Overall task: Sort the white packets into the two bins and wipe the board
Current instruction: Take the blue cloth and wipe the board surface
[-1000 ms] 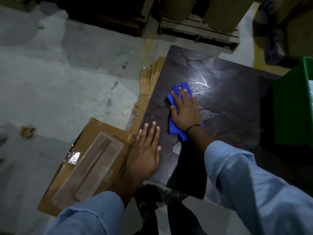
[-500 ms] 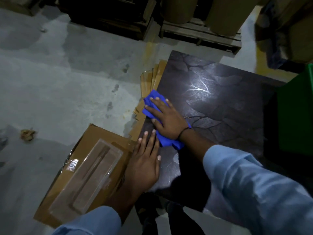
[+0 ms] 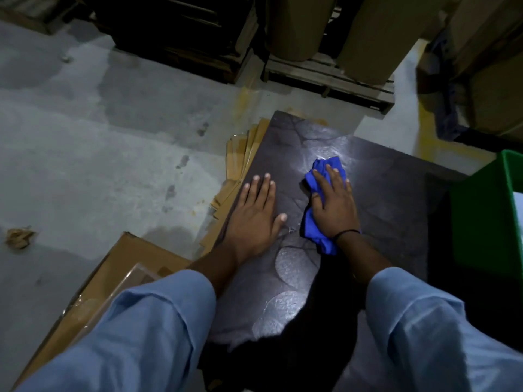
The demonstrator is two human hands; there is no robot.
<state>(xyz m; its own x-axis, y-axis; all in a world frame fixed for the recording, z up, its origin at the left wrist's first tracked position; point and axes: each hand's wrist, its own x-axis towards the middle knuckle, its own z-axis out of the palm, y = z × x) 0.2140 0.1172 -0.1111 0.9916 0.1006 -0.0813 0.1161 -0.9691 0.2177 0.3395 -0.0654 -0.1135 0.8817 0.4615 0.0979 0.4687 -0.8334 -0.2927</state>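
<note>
Board [image 3: 382, 199], near edge behind sleeves [image 3: 147, 329]

The blue cloth [image 3: 312, 230] lies mostly under the right hand [image 3: 335, 210], so its middle is hidden. Right of that hand, the green bin [image 3: 481, 222] is cut off by the picture's edge and its contents cannot be told. Near the left hand [image 3: 256, 219], the sleeve [image 3: 147, 335] covers part of the cardboard box [image 3: 113, 267]. Beyond both hands, the brown rolls [image 3: 365, 38] run out of the top edge
</note>
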